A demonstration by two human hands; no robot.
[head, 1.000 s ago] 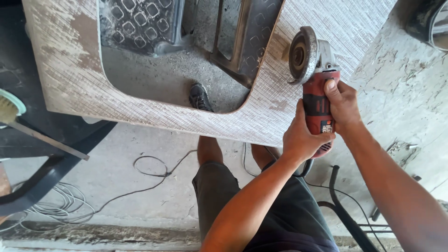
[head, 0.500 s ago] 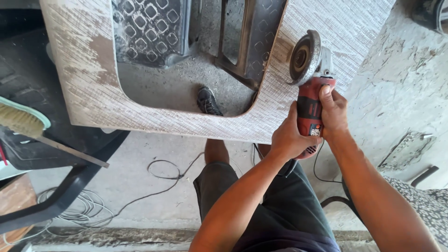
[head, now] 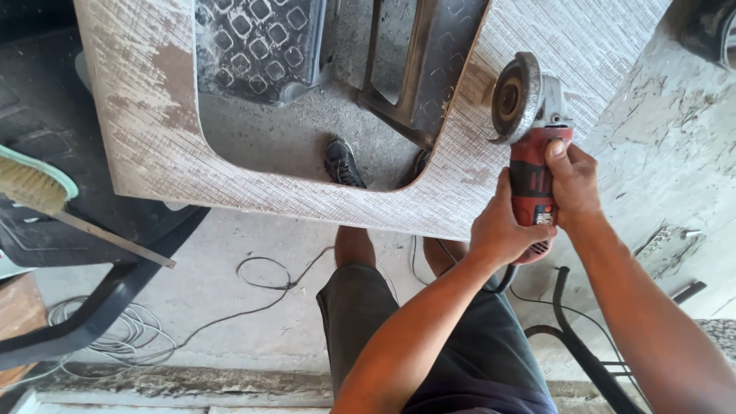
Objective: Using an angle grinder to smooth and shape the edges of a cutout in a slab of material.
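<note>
Red grinder [head: 532, 184], right of centre in the head view: both your hands hold it. Left hand [head: 502, 228] is wrapped around the lower body, fingers closed tight; right hand [head: 573, 180] is clasped on its right side, thumb laid along the top. Grinding disc [head: 514, 97] sits at the inner cut edge of the pale scratched slab [head: 153, 146], which spans the upper frame with a large rounded cut-out in it.

Risks, as judged:
- Disc catching on the curved edge could kick the grinder back toward your wrists; your bare hands sit close below the guard.
- Power cord [head: 264, 295] trails across the floor at lower centre, near your legs; a snag or a step on it could jerk the grinder.
- Your shoe [head: 341, 162] shows through the cut-out, right under the work, where dust and chips would fall.

Surroundings:
- Brush [head: 34, 184] at left edge, lying on a dark plastic chair [head: 84, 322].
- Coiled wire [head: 115, 330], lower left.
- Patterned dark crate [head: 257, 46] under the slab, top centre.
- Bent black bar [head: 571, 337], lower right, beside your leg.
</note>
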